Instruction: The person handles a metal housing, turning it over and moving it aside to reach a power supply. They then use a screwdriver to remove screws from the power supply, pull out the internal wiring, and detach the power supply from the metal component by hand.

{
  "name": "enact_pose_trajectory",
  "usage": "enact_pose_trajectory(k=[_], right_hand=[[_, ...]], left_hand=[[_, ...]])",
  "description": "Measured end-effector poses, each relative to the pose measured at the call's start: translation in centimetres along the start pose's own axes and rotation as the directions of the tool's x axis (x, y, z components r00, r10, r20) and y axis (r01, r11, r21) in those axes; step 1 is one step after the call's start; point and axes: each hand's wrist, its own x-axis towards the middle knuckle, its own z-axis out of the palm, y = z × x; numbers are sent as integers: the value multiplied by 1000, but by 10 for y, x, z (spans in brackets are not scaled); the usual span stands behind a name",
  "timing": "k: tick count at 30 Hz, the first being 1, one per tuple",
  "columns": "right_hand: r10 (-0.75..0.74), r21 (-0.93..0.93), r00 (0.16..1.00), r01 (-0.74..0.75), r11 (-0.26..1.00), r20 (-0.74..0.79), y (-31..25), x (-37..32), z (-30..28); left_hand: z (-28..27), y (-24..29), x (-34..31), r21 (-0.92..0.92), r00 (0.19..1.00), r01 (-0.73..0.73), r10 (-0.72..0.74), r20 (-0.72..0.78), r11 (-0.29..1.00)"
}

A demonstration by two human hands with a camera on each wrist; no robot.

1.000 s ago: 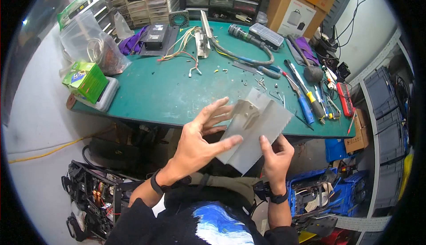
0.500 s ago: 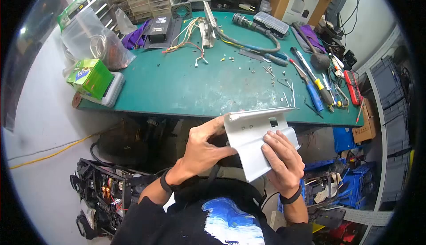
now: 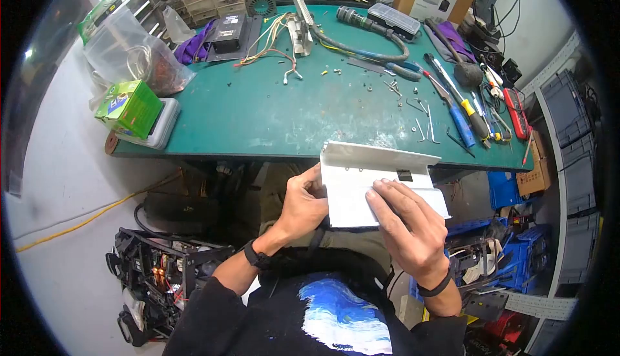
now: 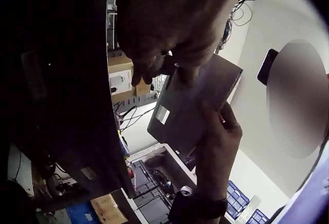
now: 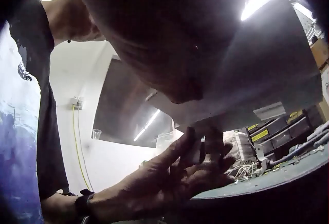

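Steadying the bent metal panel point(image 3: 347, 196) takes my right hand point(image 3: 418, 232), which grips it with fingers spread on top and thumb underneath, probably to stop it tipping. The left hand point(image 3: 299, 209) sits at its left edge, fingers bent underneath; I can't tell whether they pinch anything. The panel is by the near edge of the workbench point(image 3: 258, 120), likely so both faces stay reachable.
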Motion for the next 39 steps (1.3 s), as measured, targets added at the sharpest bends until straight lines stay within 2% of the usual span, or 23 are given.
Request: enact_pose_trajectory(k=[6, 10, 16, 24, 28, 30, 33, 37, 39], right_hand=[[-9, -49, 1000, 10, 999, 26, -3, 2, 2], [-55, -71, 997, 59, 996, 59, -5, 3, 1], [-76, -49, 996, 78, 996, 53, -8, 0, 4], [-78, -6, 994, 79, 997, 75, -10, -5, 4], [-78, 1, 993, 79, 997, 90, -9, -9, 6], [-80, 9, 992, 80, 997, 97, -8, -11, 6], [-94, 17, 991, 93, 996, 96, -8, -12, 6], [-98, 20, 991, 97, 995, 90, -5, -13, 4], [-76, 21, 996, 75, 997, 47, 0, -16, 4]], left_hand=[[-4, -16, 0, -120, 1000, 16, -17, -7, 993], [-5, -22, -1, -92, 999, 17, -20, -33, 996], [-7, -23, -4, -166, 993, 105, -113, -36, 980], [-8, -26, -9, -73, 998, -54, 52, -25, 996], [-6, -22, -6, -48, 999, -5, 3, -34, 999], [-6, -22, 1, -14, 989, -147, 147, 6, 989], [-10, -24, 3, -39, 986, -150, 153, 69, 988], [-7, -23, 0, -113, 991, -126, 131, 38, 986], [-10, -19, -8, 44, 996, -54, 50, 80, 998]])
